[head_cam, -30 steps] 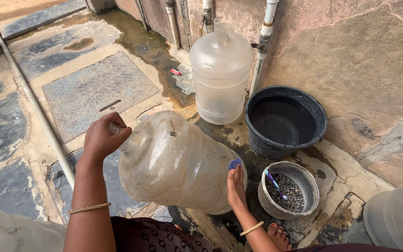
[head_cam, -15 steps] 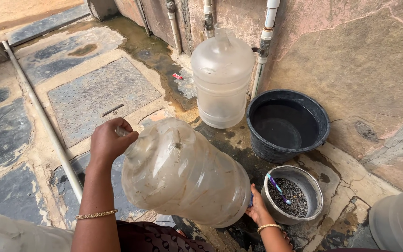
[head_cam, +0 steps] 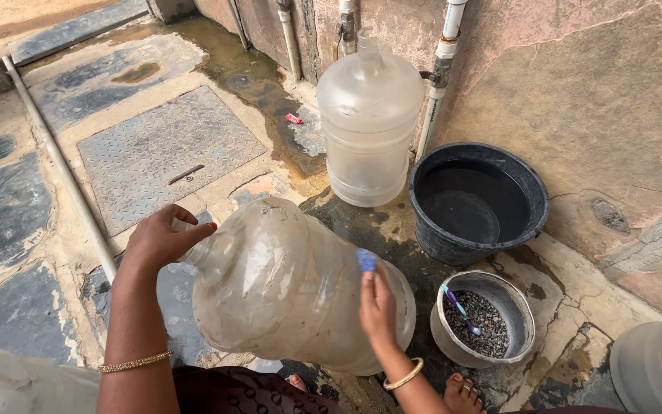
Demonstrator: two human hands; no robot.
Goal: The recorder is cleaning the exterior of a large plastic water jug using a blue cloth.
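Observation:
A large clear plastic water jug (head_cam: 285, 287) lies tilted on its side in front of me, its neck pointing left. My left hand (head_cam: 161, 239) is closed around the jug's neck. My right hand (head_cam: 377, 307) rests flat on the jug's upper right side and pinches a small blue piece (head_cam: 366, 260) between its fingertips. A gold bangle sits on each wrist.
A second clear jug (head_cam: 368, 115) stands upright by the wall pipes. To its right is a black tub (head_cam: 478, 203) with water. A small metal bowl (head_cam: 443, 331) of gravel with a toothbrush (head_cam: 461, 308) stands by my foot. A metal hatch (head_cam: 166, 153) and wet paving lie left.
My right hand has come up from under the jug's base to its upper side, still holding the blue piece. The jug has shifted slightly; my left hand stays on the neck.

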